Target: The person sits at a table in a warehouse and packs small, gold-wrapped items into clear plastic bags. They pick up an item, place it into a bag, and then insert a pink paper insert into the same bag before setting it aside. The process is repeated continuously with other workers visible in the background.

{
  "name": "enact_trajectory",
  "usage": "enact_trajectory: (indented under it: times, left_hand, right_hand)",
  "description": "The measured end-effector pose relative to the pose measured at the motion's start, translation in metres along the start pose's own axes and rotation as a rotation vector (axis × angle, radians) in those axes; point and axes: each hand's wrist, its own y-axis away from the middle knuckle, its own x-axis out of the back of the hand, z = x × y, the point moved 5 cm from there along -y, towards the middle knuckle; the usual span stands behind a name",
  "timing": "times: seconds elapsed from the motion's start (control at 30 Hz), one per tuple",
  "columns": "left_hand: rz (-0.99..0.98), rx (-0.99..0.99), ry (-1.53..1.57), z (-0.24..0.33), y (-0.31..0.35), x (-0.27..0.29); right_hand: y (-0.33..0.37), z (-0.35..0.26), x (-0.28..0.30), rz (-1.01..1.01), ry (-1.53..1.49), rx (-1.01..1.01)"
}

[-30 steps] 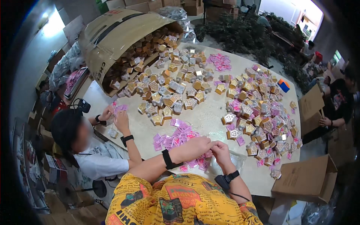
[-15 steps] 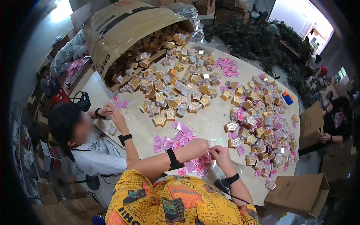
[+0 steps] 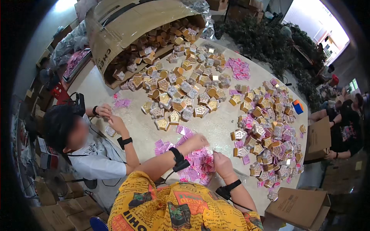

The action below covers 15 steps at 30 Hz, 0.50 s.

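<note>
My left hand (image 3: 198,142) is over the pink packets near my side of the table, smeared by motion, so its fingers do not show clearly. Just right of it, my right hand (image 3: 223,164) is closed, thumb and fingertips pressed together; whatever they pinch is too small to make out. A narrow gap separates the hands. Below them lies a loose heap of pink printed packets (image 3: 197,166). Beyond, gold pentagon-shaped boxes (image 3: 165,101) with clear-wrapped tops are spread out. To the right, more such boxes (image 3: 266,134) lie mixed with pink packets.
A large tipped carton (image 3: 133,25) spills gold boxes at the far left. At left sits a co-worker, hands (image 3: 110,115) close together. An open carton (image 3: 296,206) stands near right; a blue-and-orange object (image 3: 298,107) lies at the table's right edge. Another person holds cardboard (image 3: 319,136).
My hands, together before, have come apart; the left moved left and up, the right slightly down. The clear plastic by my right hand no longer shows. The co-worker's hands shifted slightly.
</note>
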Motion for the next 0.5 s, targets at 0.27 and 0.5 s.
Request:
enact_trajectory:
  times: [0.27, 0.5]
  left_hand:
    - [0.938, 0.239, -0.314, -0.031, -0.029, 0.092]
    - [0.971, 0.084, -0.45, -0.034, -0.039, 0.092]
  right_hand:
    - [0.014, 0.013, 0.007, 0.015, -0.124, -0.183]
    - [-0.002, 0.015, 0.029, 0.082, -0.234, -0.205]
